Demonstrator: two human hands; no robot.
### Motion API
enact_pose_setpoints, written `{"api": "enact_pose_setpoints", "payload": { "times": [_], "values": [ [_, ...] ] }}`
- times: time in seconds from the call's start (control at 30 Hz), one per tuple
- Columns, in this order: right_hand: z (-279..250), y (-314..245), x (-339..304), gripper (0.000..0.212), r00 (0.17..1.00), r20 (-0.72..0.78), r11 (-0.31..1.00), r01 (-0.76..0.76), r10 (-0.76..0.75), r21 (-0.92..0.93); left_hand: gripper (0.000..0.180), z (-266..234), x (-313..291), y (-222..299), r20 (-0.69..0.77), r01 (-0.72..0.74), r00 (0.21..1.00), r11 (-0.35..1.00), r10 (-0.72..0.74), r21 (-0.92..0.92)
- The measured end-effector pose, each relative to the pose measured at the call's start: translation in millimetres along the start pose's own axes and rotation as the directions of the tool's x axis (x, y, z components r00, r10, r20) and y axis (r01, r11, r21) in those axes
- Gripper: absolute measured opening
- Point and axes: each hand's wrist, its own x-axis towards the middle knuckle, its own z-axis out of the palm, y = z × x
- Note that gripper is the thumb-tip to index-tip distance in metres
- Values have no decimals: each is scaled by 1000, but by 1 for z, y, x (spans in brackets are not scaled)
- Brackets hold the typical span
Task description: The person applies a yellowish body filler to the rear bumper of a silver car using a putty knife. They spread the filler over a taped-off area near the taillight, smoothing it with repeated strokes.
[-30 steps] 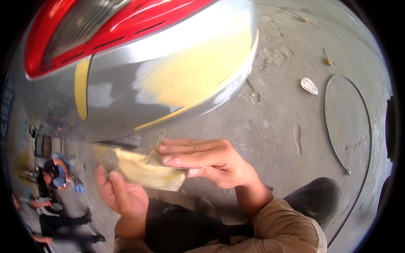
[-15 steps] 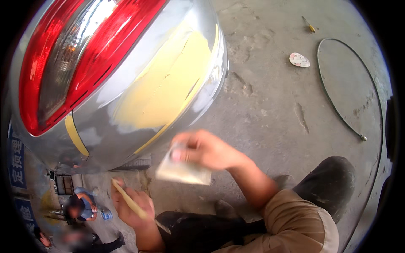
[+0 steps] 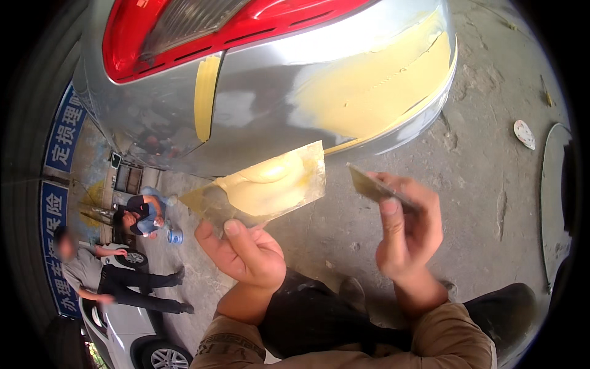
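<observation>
My left hand [image 3: 249, 253] is closed on the lower edge of a flat, thin putty board [image 3: 212, 204]. A thick smear of yellow body filler [image 3: 273, 175] lies on its face. My right hand [image 3: 413, 224], to the right, pinches a thin, flat putty spreader [image 3: 367, 184] between thumb and fingers, apart from the board. Just beyond both hands is the silver rear bumper [image 3: 258, 117] of a car. A broad yellow filler patch [image 3: 375, 92] covers its right corner, and a narrow filler strip [image 3: 207, 101] runs down below the red tail light [image 3: 252, 27].
On the concrete floor at right lie a speckled oval disc [image 3: 524, 134], a hose [image 3: 543, 203] and a small yellow-handled tool [image 3: 547, 97]. At left, one person [image 3: 138, 212] crouches by a blue bucket [image 3: 176, 237]; another [image 3: 86, 270] stands near a white car [image 3: 126, 335].
The view has swung left, showing more of the bumper's side. The putty board, edge-on before, now shows its filler-covered face. My hands are farther apart, with the spreader turned nearly edge-on.
</observation>
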Motion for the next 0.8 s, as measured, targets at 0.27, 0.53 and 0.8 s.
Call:
{"api": "enact_pose_setpoints", "payload": {
  "times": [0.27,0.53,0.8],
  "values": [
    [7,-6,-3,25,877,273,829,468,-394,-306,42,-16,-18,10,358,-301,930,727,82,617],
    [14,16,-12,31,926,277,917,325,-258,-233,39,-24,-5,-10,-10,-122,988,812,156,571],
    [-41,75,33,28,800,-600,994,64,-1,83,39,-36,6,-17,-90,-107,988,974,126,199]
  ]
}}
